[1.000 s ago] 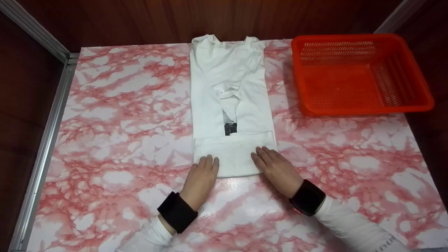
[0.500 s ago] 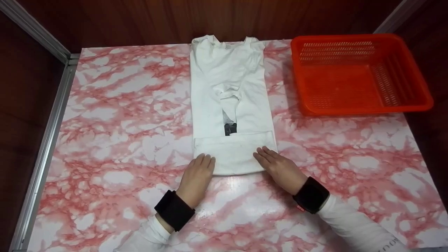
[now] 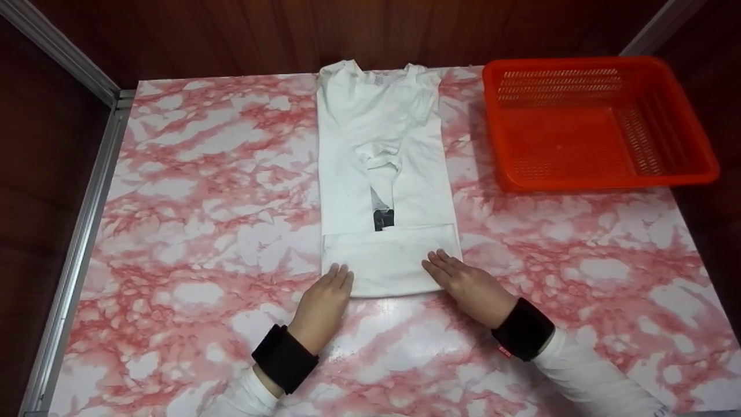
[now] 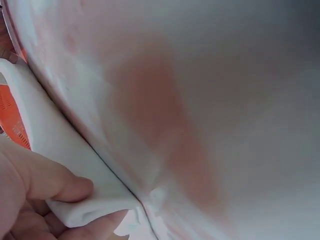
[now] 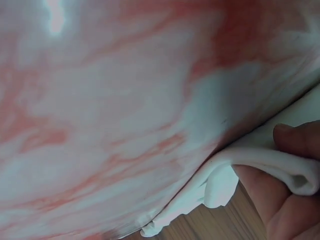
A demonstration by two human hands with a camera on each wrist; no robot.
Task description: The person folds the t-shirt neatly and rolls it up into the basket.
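A white T-shirt point(image 3: 389, 262) lies on the table with its sides folded inward, its neckline at the back and its near end turned up in a flat band. At the band's left corner my left hand point(image 3: 323, 301) grips the cloth; the left wrist view shows the thumb point(image 4: 65, 187) on one side and fingers on the other. My right hand point(image 3: 472, 288) holds the right corner the same way, and the folded layers point(image 5: 260, 156) pass between thumb and fingers in the right wrist view. Part of a dark print point(image 3: 384, 219) shows just beyond the band.
An orange plastic basket point(image 3: 558, 145) with slotted walls stands at the back right, nothing in it. The pink-and-white marbled table point(image 3: 197, 243) spreads around the shirt. Dark wood-grain panels point(image 3: 231, 35) rise behind and at both sides.
My left hand has slid a little left and my right hand a little right along the band, so they are slightly farther apart. The head view has shifted slightly.
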